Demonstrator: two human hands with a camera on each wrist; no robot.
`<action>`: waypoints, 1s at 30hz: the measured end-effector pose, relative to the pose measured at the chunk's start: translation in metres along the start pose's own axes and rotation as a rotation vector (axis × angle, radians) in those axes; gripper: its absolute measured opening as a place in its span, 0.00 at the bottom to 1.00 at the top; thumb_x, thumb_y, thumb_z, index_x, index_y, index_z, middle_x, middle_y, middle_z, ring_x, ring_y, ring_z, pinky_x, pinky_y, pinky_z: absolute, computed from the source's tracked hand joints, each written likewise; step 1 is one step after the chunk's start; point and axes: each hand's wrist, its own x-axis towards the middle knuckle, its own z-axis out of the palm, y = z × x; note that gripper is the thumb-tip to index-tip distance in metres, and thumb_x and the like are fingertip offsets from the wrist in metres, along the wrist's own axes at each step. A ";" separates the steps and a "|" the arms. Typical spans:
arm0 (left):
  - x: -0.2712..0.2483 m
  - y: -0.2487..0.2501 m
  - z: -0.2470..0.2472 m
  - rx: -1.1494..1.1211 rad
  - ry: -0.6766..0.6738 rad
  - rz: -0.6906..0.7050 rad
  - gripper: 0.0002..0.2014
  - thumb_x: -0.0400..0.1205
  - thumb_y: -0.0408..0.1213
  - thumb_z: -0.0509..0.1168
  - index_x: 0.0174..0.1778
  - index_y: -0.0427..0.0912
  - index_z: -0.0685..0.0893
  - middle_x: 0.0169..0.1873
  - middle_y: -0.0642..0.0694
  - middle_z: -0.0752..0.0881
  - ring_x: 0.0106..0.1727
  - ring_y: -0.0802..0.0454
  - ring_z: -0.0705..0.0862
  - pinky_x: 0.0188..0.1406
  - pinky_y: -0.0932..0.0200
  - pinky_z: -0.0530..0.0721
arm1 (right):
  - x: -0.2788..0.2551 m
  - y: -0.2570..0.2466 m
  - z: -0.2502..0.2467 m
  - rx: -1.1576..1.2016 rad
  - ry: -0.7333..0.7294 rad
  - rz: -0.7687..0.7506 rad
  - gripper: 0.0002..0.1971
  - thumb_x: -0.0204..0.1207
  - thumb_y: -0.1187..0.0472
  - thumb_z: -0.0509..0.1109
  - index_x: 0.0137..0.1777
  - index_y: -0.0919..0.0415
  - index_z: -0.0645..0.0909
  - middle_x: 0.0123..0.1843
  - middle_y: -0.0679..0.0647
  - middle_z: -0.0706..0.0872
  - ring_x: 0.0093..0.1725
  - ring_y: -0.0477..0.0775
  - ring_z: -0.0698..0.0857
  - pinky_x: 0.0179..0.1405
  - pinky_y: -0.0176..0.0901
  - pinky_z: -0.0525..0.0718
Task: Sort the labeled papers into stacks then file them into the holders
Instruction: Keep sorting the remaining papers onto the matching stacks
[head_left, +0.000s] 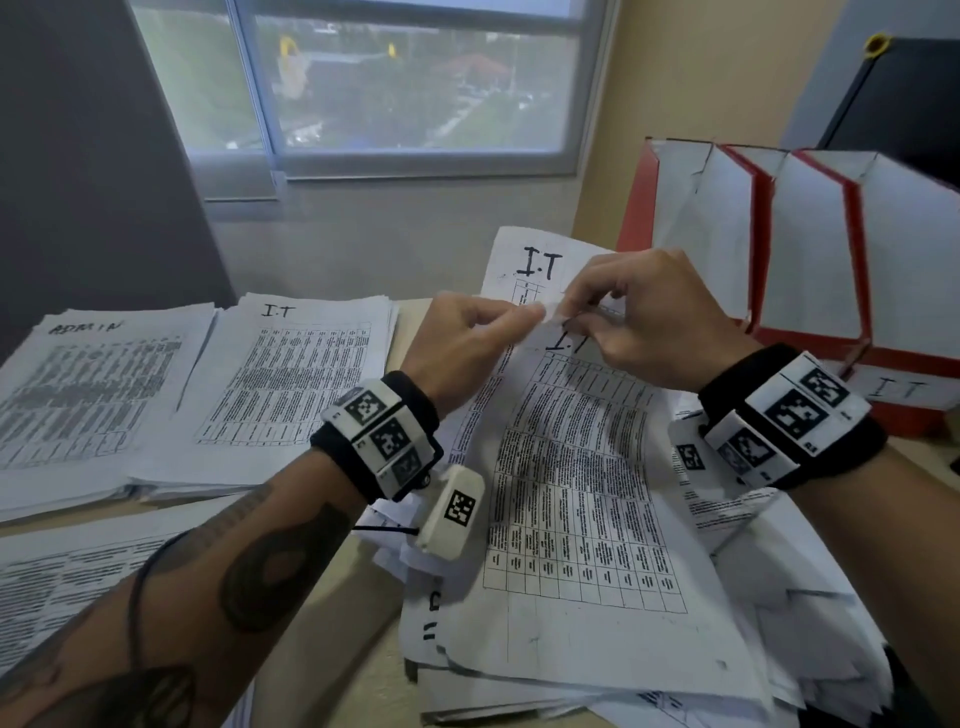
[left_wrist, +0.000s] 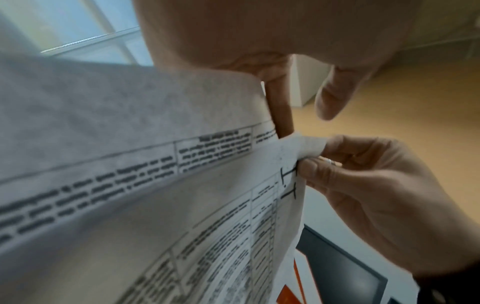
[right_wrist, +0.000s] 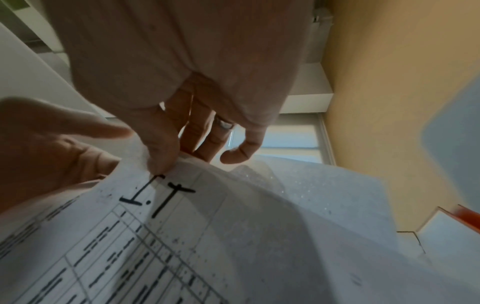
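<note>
Both hands meet above the desk at the top edge of one raised sheet. The left hand (head_left: 462, 338) pinches the upper corner of the held I.T sheet (head_left: 571, 467) between thumb and forefinger, the remaining fingers loosely curled; the right hand (head_left: 649, 322) pinches the same top edge just beside it, thumb tip pressed next to the handwritten "I.T" label, as the right wrist view shows (right_wrist: 161, 162). In the left wrist view the corner of the paper is folded over the right forefinger (left_wrist: 306, 146). The sheet hangs down and toward the person from the two pinches, curving slightly; it is white, printed with a dense black table of many small cells, with "I.T" in black marker above the table. A second I.T sheet (head_left: 524, 260) stands up directly behind the hands. Beneath the held sheet lies a loose unsorted pile (head_left: 675, 649) of similar printed pages, fanned at uneven angles. To the left, well apart from the hands, two neat stacks lie side by side on the desk (head_left: 363, 649): the I.T stack (head_left: 296, 395) and, further left, the ADMIN stack (head_left: 88, 395). To the right stand the red-and-white holders (head_left: 810, 249), the front one marked "I T". A window (head_left: 405, 83) fills the wall behind.
</note>
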 end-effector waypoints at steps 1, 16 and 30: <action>0.002 -0.001 0.000 -0.056 0.006 -0.013 0.27 0.86 0.50 0.71 0.36 0.25 0.89 0.34 0.30 0.89 0.37 0.44 0.86 0.52 0.60 0.88 | 0.000 0.000 0.001 0.004 0.008 -0.018 0.08 0.73 0.70 0.83 0.42 0.55 0.94 0.42 0.45 0.92 0.42 0.41 0.89 0.46 0.33 0.85; 0.021 -0.025 -0.042 -0.011 0.245 -0.158 0.09 0.85 0.46 0.74 0.48 0.44 0.94 0.47 0.49 0.94 0.54 0.51 0.91 0.68 0.39 0.88 | -0.052 0.025 -0.066 0.426 -0.086 0.163 0.09 0.72 0.55 0.76 0.44 0.61 0.83 0.52 0.61 0.93 0.49 0.43 0.92 0.45 0.33 0.89; 0.012 0.005 -0.018 0.058 -0.042 0.086 0.36 0.88 0.61 0.63 0.27 0.31 0.80 0.26 0.47 0.75 0.30 0.52 0.73 0.37 0.56 0.72 | 0.007 -0.012 -0.030 0.082 0.118 0.021 0.06 0.72 0.67 0.85 0.43 0.57 0.93 0.38 0.40 0.91 0.40 0.39 0.90 0.43 0.30 0.86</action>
